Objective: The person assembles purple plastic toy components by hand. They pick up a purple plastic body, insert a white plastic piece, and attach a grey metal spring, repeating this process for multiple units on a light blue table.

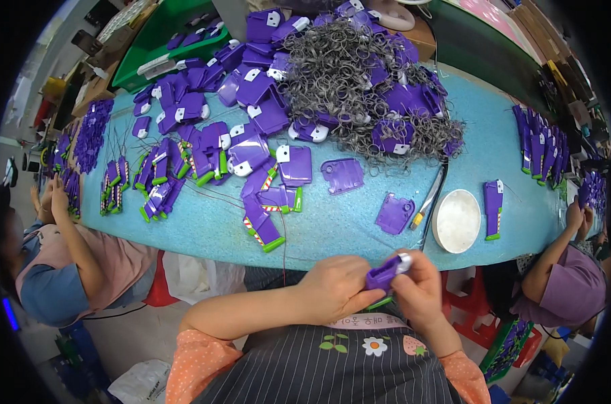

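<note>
Close to my body, beyond the table's near edge, both hands grip a hollow purple plastic part [381, 275] with a white end and a green piece under it. My left hand [338, 286] is closed round its left side, thumb along the lower edge. My right hand [416, 288] pinches the white end between thumb and fingers. Nearest on the table are two loose purple shells [394, 213] [342, 176], a utility knife [427, 202] and a white bowl [456, 221]. Right of the bowl lies a purple leg-shaped piece [493, 210] with a green foot.
A heap of grey wire rings [346, 74] covers purple parts at the back. More purple shells [184, 111] and green-footed legs [265, 229] spread over the left of the blue table [198, 229]. A green bin [140, 57] stands behind. Co-workers sit at left [83, 269] and right [561, 289].
</note>
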Demonstrator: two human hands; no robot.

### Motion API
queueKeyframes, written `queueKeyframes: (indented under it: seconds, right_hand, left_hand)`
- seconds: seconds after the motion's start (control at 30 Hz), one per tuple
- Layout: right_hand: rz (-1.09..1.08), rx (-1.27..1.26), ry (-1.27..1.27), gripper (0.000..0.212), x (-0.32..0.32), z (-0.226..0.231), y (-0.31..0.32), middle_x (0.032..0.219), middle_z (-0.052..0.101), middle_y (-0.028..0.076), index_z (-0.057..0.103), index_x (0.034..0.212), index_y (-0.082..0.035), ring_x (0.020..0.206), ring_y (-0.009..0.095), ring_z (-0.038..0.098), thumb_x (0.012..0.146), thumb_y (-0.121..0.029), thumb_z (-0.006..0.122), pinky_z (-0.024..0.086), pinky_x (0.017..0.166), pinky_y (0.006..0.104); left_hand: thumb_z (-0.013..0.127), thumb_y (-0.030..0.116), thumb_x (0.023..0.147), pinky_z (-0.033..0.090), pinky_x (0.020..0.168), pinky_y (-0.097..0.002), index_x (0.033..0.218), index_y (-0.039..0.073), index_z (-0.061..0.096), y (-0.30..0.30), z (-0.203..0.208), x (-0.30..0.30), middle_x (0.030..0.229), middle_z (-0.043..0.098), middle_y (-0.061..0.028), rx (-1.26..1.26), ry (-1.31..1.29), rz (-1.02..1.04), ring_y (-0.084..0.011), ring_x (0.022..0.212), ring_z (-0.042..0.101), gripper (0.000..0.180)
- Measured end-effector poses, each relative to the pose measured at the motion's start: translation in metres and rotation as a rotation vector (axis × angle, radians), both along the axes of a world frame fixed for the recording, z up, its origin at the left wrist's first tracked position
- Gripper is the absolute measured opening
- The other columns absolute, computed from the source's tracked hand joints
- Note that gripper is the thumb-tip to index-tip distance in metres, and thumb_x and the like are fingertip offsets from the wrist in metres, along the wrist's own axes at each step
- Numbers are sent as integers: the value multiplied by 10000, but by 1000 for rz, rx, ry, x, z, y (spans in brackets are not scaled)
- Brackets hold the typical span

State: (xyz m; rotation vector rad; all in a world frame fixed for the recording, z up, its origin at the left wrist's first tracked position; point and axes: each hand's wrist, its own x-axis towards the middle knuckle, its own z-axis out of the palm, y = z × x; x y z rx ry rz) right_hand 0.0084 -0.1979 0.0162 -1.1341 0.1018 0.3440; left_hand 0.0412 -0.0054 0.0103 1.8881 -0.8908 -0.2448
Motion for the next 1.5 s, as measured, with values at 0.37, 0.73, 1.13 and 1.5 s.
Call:
queueKeyframes:
  seconds: [0.37, 0.73, 1.13, 1.5]
  right_hand:
    - [-740, -827, -303, 137, 75, 5, -187, 752, 599, 2, 595, 909, -3, 650, 48, 537, 823, -83, 664, 416, 567, 186]
    - [-791, -1503, -515, 322, 67, 7, -138, 919, 582, 130, 601, 975, -11, 836, 276, 555, 702, -119, 731, 446, 697, 354]
    - [282, -886, -753, 743, 23, 14, 28, 1123, 473, 228, 375, 1273, 66, 1022, 385, 485, 640, -103, 725, 431, 849, 416]
    - [381, -1201, -915, 734, 77, 15, 69, 1251, 418, 217, 371, 1297, 18, 1073, 363, 477, 661, -106, 717, 417, 880, 411]
  left_hand:
    - [743, 85, 638, 409, 889, -417, 1129, -37, 491, 69, 7, 105, 1156, 519, -196, 539, -377, 396, -368, 1027, 501, 565]
    - [735, 138, 680, 468, 746, -275, 1237, -28, 448, 51, 37, 31, 1132, 511, -128, -142, 474, 254, -150, 862, 550, 648]
    - [533, -8, 803, 523, 714, -317, 1285, -55, 418, 27, 26, -20, 956, 628, -193, 117, 407, 215, -246, 802, 665, 497]
    - [457, 159, 932, 563, 717, -330, 1132, -30, 446, 130, 7, -18, 1034, 608, -210, -726, 853, 701, -284, 862, 657, 276]
